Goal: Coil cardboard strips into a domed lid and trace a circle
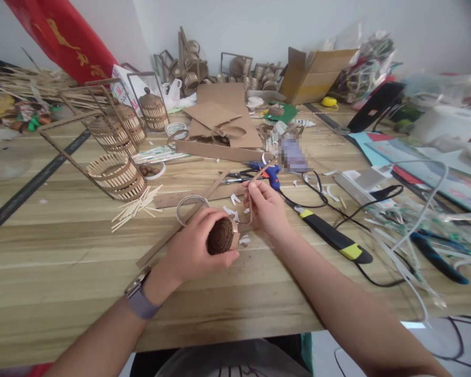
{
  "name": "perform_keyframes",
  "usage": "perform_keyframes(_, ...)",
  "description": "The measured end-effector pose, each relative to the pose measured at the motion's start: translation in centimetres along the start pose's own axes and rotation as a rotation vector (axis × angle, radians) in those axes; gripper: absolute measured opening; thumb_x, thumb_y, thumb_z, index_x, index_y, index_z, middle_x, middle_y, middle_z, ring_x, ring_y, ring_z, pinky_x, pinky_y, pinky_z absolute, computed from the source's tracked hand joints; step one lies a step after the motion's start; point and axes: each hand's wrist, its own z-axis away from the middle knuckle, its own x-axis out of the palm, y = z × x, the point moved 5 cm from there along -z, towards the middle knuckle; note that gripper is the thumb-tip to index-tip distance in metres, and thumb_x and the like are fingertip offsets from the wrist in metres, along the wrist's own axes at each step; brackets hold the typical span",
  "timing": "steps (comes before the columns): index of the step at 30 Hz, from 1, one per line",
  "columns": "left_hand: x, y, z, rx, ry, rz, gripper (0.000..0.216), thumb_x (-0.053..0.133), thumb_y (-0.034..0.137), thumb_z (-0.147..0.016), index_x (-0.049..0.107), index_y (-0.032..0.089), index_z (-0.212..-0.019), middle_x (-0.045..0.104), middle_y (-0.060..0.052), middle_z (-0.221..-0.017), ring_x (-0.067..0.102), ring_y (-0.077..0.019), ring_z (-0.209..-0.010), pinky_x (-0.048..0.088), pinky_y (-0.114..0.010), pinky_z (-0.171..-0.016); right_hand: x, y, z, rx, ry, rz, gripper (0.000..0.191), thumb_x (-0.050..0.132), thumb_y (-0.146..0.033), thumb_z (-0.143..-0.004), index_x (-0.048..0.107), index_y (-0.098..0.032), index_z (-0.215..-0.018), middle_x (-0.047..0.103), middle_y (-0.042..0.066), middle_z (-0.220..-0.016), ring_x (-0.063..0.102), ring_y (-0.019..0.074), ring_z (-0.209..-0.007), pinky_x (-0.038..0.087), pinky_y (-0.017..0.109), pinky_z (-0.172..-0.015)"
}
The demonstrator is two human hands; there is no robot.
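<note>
My left hand (pixel 198 241) is wrapped round a short, dark brown coiled roll (pixel 220 236), whose spiral end faces up towards me. A lighter tan band shows on the roll's right side. My right hand (pixel 269 207) pinches a narrow brown strip (pixel 264 170) between thumb and fingers, just right of the roll. Part of the strip hangs below the fingers; whether it joins the roll I cannot tell. Beyond my left hand lies a pale ring (pixel 191 199), like a tape roll. A blue glue gun (pixel 273 175) lies past my right hand, near dark-handled scissors (pixel 235 178).
Small slatted wooden buckets (pixel 118 175) with tall handles stand at the left, near loose sticks (pixel 135 209). Cardboard sheets (pixel 220 110) lie at the back. A black-and-yellow cutter (pixel 333 235), a power strip (pixel 361 186), cables and blue-handled pliers (pixel 439 256) occupy the right.
</note>
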Motion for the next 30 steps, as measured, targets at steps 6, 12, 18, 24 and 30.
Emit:
perform_keyframes(6,0.2,0.3,0.2,0.031,-0.050,0.032,0.054,0.072,0.043,-0.078,0.056,0.018,-0.122,0.061,-0.015,-0.127,0.061,-0.0307,-0.116,0.050,-0.049,-0.103,-1.1,-0.8,-0.5,0.024,0.114,-0.151,0.031,0.084,-0.043,-0.072,0.065,-0.019,-0.082,0.057,-0.010,-0.059,0.044,0.0041,-0.044,0.038,0.015,-0.044)
perform_keyframes(12,0.0,0.0,0.2,0.051,0.006,-0.026,0.056,0.073,0.043,-0.078,0.055,0.017,-0.123,0.054,-0.020,-0.141,0.055,-0.0347,-0.128,0.050,-0.051,-0.103,-2.7,-0.6,-1.5,0.118,0.311,-0.291,0.028,0.078,-0.031,-0.083,0.056,-0.019,-0.071,0.052,-0.011,-0.050,0.045,0.0034,-0.038,0.040,0.012,-0.040)
perform_keyframes(18,-0.8,-0.7,0.0,-0.092,0.149,-0.095,0.052,0.071,0.041,-0.077,0.055,0.020,-0.122,0.067,-0.014,-0.122,0.066,-0.0317,-0.109,0.055,-0.049,-0.092,-3.5,-0.3,-1.8,0.126,0.423,-0.385,0.033,0.074,-0.028,-0.088,0.049,-0.020,-0.067,0.052,-0.012,-0.047,0.054,0.0045,-0.039,0.047,0.012,-0.043)
perform_keyframes(24,-0.6,-0.4,0.0,-0.033,0.113,-0.157,0.048,0.071,0.039,-0.076,0.054,0.022,-0.118,0.071,-0.010,-0.112,0.068,-0.0286,-0.101,0.056,-0.043,-0.087,-1.5,-0.4,-1.4,0.219,0.211,-0.504,0.015,0.062,-0.010,-0.090,0.058,-0.021,-0.081,0.075,-0.002,-0.078,0.075,0.0097,-0.080,0.063,0.019,-0.073)
perform_keyframes(30,-0.2,-0.5,-0.1,-0.021,0.085,-0.210,0.046,0.071,0.039,-0.077,0.054,0.021,-0.117,0.071,-0.010,-0.112,0.069,-0.0293,-0.101,0.056,-0.042,-0.086,0.2,1.6,0.1,0.207,-0.133,-0.036,0.032,0.074,-0.022,-0.081,0.063,-0.026,-0.111,0.075,0.002,-0.111,0.074,0.0174,-0.088,0.062,0.036,-0.081)
